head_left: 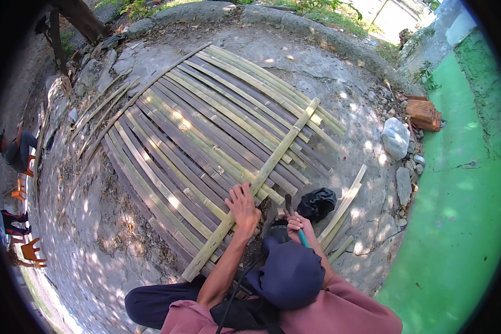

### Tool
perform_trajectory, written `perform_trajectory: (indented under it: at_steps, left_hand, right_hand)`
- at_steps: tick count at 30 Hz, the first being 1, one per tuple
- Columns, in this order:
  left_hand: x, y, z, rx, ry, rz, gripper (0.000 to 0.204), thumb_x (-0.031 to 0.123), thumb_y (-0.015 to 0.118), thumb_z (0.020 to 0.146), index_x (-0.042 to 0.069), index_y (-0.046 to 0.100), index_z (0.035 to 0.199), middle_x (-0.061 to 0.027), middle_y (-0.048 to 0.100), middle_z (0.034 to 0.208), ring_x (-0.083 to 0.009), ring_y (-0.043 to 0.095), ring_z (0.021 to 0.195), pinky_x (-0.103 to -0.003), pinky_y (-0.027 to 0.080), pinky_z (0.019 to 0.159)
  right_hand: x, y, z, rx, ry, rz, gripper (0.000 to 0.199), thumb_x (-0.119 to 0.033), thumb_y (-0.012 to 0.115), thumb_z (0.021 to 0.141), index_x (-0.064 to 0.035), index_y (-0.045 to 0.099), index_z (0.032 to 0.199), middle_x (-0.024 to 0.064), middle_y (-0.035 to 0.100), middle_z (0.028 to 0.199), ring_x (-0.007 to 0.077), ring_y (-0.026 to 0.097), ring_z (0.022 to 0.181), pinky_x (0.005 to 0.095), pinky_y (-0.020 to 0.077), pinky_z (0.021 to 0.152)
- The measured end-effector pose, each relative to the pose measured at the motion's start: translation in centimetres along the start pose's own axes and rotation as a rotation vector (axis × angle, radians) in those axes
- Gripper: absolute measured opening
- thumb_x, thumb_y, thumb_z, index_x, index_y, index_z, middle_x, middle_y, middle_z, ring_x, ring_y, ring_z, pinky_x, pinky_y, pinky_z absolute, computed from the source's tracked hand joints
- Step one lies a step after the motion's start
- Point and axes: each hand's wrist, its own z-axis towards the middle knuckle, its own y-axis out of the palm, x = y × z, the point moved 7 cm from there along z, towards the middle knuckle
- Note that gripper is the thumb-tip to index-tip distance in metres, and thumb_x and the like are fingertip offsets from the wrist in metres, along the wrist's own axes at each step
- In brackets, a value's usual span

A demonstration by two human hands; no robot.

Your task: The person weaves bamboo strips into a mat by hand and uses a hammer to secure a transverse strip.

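Long split-bamboo slats [206,122], some pale yellow and others dark brown, lie side by side on the ground as a wide panel. A pale bamboo crosspiece [281,150] runs slantwise over their near ends. My left hand [242,210] is closed over this crosspiece near its middle, fingers bent across the top. Just right of it, my right hand [298,222] grips what looks like a hammer [303,239], with a dark head and a teal handle; the fist hides part of it. Beside this hand sits a black plastic bag [318,203].
Loose bamboo strips [345,206] lie right of the bag. A long pole [150,86] edges the panel's far left end. Stones [395,138] and bricks [423,113] line the green wall [456,222]. Orange chairs [32,252] and a seated person [19,150] are far left. A navy cap [289,273] blocks the lower middle.
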Motion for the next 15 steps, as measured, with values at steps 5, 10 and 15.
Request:
perform_trajectory:
  at_steps: [5, 10, 15]
  left_hand:
    - [-1.1, 0.0, -0.3, 0.019, 0.006, 0.028, 0.086, -0.005, 0.074, 0.056, 0.009, 0.055, 0.139, -0.0142, 0.051, 0.122, -0.0372, 0.052, 0.118, -0.051, 0.038, 0.091]
    - [-1.1, 1.5, 0.5, 0.014, 0.031, 0.059, 0.087, -0.004, 0.075, 0.057, 0.012, 0.055, 0.14, -0.0136, 0.051, 0.121, -0.0365, 0.053, 0.117, -0.05, 0.038, 0.089]
    - [-0.9, 2.3, 0.6, -0.053, 0.018, 0.112, 0.085, -0.001, 0.08, 0.062, 0.013, 0.053, 0.142, -0.0125, 0.052, 0.123, -0.0344, 0.054, 0.115, -0.049, 0.039, 0.09]
  right_hand:
    - [0.8, 2.3, -0.9, -0.085, 0.085, 0.019, 0.039, -0.021, 0.05, 0.119, 0.0024, 0.047, 0.149, -0.0042, 0.045, 0.072, 0.0075, 0.044, 0.053, 0.0267, 0.0412, 0.052]
    - [0.4, -2.6, -3.2, 0.231, 0.062, -0.24, 0.036, -0.027, 0.047, 0.12, -0.003, 0.055, 0.147, -0.0048, 0.044, 0.073, 0.0074, 0.043, 0.052, 0.0272, 0.04, 0.052]
    - [0.3, 0.6, -6.4, 0.265, 0.045, -0.761, 0.037, -0.027, 0.048, 0.12, -0.0105, 0.056, 0.151, -0.005, 0.044, 0.074, 0.007, 0.041, 0.05, 0.0271, 0.0375, 0.049]
